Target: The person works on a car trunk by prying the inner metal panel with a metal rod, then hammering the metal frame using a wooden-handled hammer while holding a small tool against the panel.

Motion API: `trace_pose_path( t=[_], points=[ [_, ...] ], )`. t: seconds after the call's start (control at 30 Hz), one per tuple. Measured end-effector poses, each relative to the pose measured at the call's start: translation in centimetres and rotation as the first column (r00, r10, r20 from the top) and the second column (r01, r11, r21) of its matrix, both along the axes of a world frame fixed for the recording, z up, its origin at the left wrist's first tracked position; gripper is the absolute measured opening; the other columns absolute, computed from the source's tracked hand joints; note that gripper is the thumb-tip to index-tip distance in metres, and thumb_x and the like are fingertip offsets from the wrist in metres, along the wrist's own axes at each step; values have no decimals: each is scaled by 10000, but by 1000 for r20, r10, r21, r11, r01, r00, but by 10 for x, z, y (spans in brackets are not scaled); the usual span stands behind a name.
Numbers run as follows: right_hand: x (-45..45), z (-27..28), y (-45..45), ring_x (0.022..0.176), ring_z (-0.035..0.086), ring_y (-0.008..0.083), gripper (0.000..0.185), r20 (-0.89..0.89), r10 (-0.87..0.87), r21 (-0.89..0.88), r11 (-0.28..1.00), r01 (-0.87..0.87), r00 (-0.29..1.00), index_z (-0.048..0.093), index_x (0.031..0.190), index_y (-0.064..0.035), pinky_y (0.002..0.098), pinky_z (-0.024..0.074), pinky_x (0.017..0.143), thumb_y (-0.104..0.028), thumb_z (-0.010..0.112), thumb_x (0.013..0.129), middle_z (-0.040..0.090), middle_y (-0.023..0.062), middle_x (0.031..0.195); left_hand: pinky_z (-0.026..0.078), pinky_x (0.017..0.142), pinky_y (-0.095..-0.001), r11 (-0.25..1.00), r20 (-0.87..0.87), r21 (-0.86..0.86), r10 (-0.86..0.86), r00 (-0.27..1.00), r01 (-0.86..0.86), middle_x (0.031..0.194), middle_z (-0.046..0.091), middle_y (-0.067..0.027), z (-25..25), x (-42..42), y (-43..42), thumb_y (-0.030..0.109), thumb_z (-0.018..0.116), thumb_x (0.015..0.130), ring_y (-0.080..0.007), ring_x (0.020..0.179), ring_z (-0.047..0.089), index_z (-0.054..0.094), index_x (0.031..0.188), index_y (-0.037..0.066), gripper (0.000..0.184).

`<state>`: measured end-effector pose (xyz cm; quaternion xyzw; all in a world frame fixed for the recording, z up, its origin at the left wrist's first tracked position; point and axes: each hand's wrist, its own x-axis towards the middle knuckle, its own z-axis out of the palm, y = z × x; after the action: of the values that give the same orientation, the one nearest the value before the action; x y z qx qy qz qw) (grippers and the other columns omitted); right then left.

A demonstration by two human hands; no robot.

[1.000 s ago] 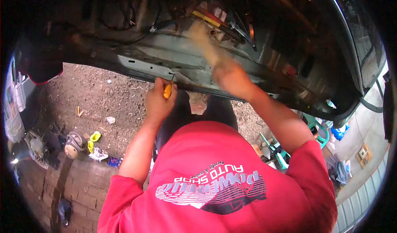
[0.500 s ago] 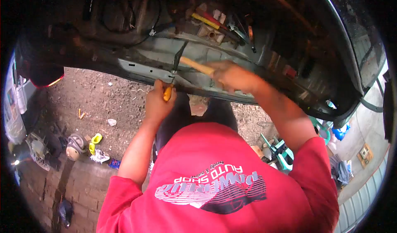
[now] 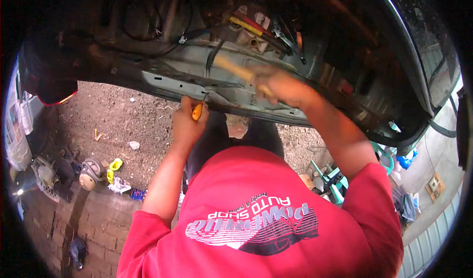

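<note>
My left hand [image 3: 188,121] is closed round the orange handle of a screwdriver [image 3: 197,112], held at the edge of the car body panel [image 3: 167,82]. The tool's tip is hard to make out against the metal. In my right hand [image 3: 283,86] is a hammer [image 3: 231,68], gripped by its wooden handle and blurred by motion. Its dark head hangs over the panel, above and apart from the screwdriver.
Several tools, one a yellow and red bar [image 3: 246,25], lie inside the car's open compartment. Below are bare soil, yellow-green items [image 3: 115,164], an angular grinder-like machine [image 3: 90,173] and a teal plastic item [image 3: 338,185]. A raised lid edge [image 3: 419,56] curves at right.
The hammer and my right hand have shifted slightly, with the hammer's handle more blurred. My left hand and the screwdriver stay almost in place, the handle tilting a little.
</note>
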<state>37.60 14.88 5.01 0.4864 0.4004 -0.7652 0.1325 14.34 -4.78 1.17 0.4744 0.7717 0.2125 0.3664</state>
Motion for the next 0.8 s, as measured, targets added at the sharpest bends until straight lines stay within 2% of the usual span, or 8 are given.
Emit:
trace_pose_path(
  t=[0.13, 0.23, 0.37, 0.47, 0.57, 0.63, 0.7, 0.8],
  points=[
    [-10, 2, 25, 529, 517, 128, 399, -62, -440, 329, 838, 435, 896, 527, 1409, -102, 303, 428, 452, -224, 511, 1030, 584, 23, 759, 557, 633, -483, 996, 13, 68, 48, 999, -48, 806, 707, -210, -1, -2, 2, 206, 744, 898, -425, 757, 712, 523, 984, 39, 290],
    [7, -36, -34, 523, 512, 119, 529, -11, -146, 292, 946, 143, 989, 475, 1512, -74, 292, 408, 453, -196, 520, 998, 558, 33, 697, 552, 625, -487, 999, 21, 40, 19, 1000, -20, 800, 705, -209, 0, -5, 5, 213, 742, 899, -426, 753, 709, 527, 987, 41, 289],
    [-21, 25, -37, 529, 512, 110, 514, -30, 270, 119, 957, -265, 962, 477, 1499, -71, 295, 405, 452, -186, 512, 999, 560, 32, 706, 545, 623, -500, 999, 9, -40, -3, 1000, 3, 790, 700, -210, -2, 1, 2, 229, 743, 901, -431, 748, 703, 533, 984, 44, 292],
    [-13, 9, -1, 520, 482, 123, 506, -10, -158, 272, 950, 155, 987, 474, 1503, -81, 293, 408, 453, -200, 484, 1011, 545, 30, 705, 543, 635, -510, 999, 4, -16, 41, 999, -41, 787, 698, -214, -2, 0, 1, 241, 742, 901, -435, 751, 700, 539, 978, 45, 293],
    [-4, 12, 5, 514, 505, 125, 344, -86, -328, 432, 839, 332, 941, 566, 1344, -82, 312, 436, 456, -232, 473, 1049, 573, 22, 724, 545, 644, -511, 999, -5, -12, 38, 999, -38, 779, 696, -215, 0, 3, 2, 240, 743, 898, -436, 750, 700, 541, 974, 46, 290],
    [4, -4, -27, 493, 487, 118, 368, 63, -301, 395, 883, 253, 952, 553, 1380, -80, 304, 424, 449, -219, 475, 1048, 561, 23, 698, 546, 645, -508, 999, -11, -10, 36, 999, -36, 777, 697, -216, -4, 3, 2, 238, 741, 897, -437, 756, 701, 541, 975, 46, 288],
    [-5, 16, -39, 505, 471, 136, 520, 34, 191, 43, 980, -193, 981, 459, 1528, -97, 301, 406, 465, -184, 475, 1016, 529, 34, 684, 547, 645, -509, 999, 6, 3, 34, 999, -34, 777, 698, -217, -4, 2, 1, 239, 741, 897, -438, 755, 700, 541, 976, 46, 289],
    [-5, 1, -14, 489, 471, 123, 486, -46, -43, 69, 997, 46, 998, 477, 1506, -93, 296, 393, 445, -170, 484, 1026, 540, 30, 684, 550, 646, -508, 999, 21, 0, 43, 999, -43, 783, 701, -216, -1, 2, 4, 238, 741, 897, -439, 759, 702, 540, 977, 42, 292]
  ],
)
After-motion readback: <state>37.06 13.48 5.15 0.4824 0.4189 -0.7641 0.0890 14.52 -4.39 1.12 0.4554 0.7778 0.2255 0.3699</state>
